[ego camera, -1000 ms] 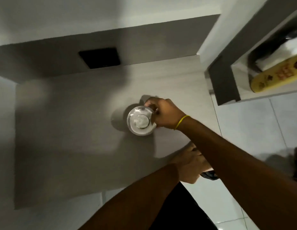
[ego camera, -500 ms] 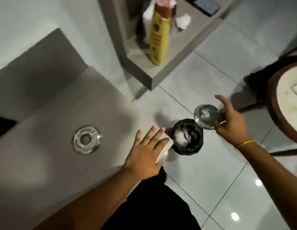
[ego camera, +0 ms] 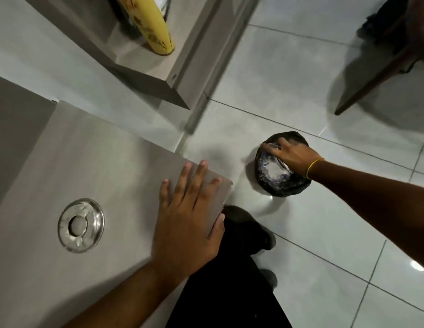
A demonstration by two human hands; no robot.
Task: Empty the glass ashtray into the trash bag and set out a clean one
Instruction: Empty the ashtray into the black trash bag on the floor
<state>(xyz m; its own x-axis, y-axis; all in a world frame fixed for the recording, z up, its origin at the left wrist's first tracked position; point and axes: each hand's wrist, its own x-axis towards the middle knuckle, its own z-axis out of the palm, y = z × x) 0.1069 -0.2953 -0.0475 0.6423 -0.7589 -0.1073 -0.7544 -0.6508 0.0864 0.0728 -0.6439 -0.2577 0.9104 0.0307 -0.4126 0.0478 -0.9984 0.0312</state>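
Held ashtray [ego camera: 273,170]: clear glass, round so no long axis; tipped over the mouth of the trash bag, which face points down unclear through glare; pale patch showing through the glass.
Right hand [ego camera: 293,156]: fingers curled over the held ashtray's far rim, grasping it from above; thin yellow band on the wrist; arm reaching in from the right edge.
Trash bag [ego camera: 289,188]: black, small, standing on the floor, mouth open upward; directly under the held ashtray, glass and bag overlapping in view.
Second ashtray [ego camera: 81,225]: clear glass, flat on the grey table, opening up, round well in the middle; well apart from the bag; untouched.
Left hand [ego camera: 189,216]: flat, palm down, fingers spread on the table corner; gripping nothing.
Table [ego camera: 99,162]: grey top, corner pointing toward the bag.
Floor [ego camera: 301,79]: glossy pale tiles.
Shelf [ego camera: 158,67]: grey, upper left; yellow can [ego camera: 154,29] standing on it.
Chair leg [ego camera: 376,76]: dark wood, slanting at upper right.
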